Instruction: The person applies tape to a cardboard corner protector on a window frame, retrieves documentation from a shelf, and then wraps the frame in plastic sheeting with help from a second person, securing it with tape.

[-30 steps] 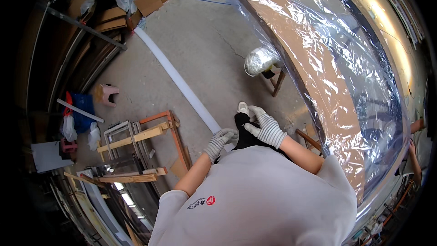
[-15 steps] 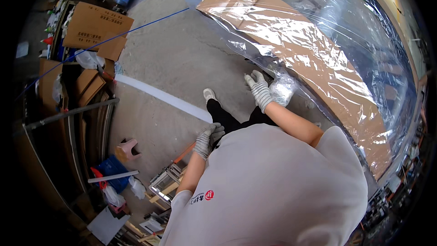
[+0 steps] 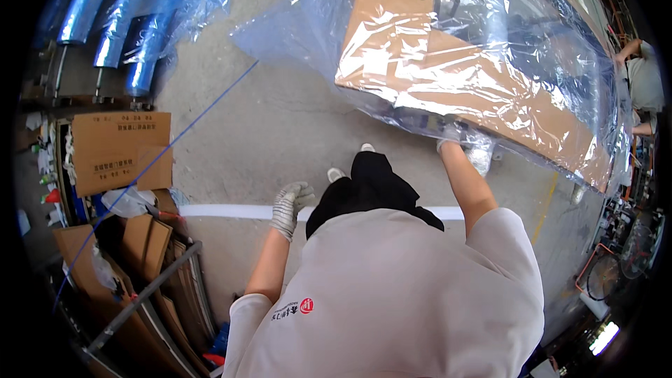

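The right hand (image 3: 451, 138), gloved, now reaches up to the lower edge of the big cardboard panel (image 3: 448, 63) wrapped in clear plastic film (image 3: 560, 91), where half a second ago it was by a bunched wad of film lower down; its fingers seem closed on the film at that edge, though glare hides the grip, so I cannot tell for sure; judging by this, the wrapping work has moved to the panel's rim. The left hand (image 3: 288, 206), also gloved, hangs loosely curled and empty above the white strip (image 3: 224, 211) on the concrete floor (image 3: 280, 119); flattened cardboard boxes (image 3: 115, 150) stand well apart at the left.
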A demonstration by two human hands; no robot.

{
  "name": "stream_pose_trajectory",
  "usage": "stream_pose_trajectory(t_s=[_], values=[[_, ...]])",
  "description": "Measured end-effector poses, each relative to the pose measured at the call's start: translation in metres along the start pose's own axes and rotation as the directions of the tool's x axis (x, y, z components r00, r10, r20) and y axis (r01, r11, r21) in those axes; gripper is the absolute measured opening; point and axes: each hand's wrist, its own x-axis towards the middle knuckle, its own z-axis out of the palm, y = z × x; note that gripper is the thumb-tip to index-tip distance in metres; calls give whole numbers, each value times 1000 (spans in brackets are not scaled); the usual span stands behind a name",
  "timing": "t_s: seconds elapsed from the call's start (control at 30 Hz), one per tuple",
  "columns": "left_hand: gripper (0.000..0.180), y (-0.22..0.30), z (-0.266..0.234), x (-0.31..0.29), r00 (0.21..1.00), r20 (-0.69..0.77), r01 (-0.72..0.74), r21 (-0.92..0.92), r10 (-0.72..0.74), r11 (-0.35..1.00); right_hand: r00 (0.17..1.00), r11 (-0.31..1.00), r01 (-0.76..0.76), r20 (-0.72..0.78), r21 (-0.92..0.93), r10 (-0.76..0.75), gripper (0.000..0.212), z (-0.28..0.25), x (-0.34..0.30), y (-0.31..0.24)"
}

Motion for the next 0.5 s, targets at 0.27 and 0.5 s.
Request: stream_pose_trajectory(t_s=[0.27,0.5], values=[[31,134,20,51,998,55,-2,395,-21,919,993,957,-120,48,263,111,40,27,-15,-27],[28,234,50,112,967,229,-198,421,108,885,974,887,-222,49,404,221,39,16,-79,18]])
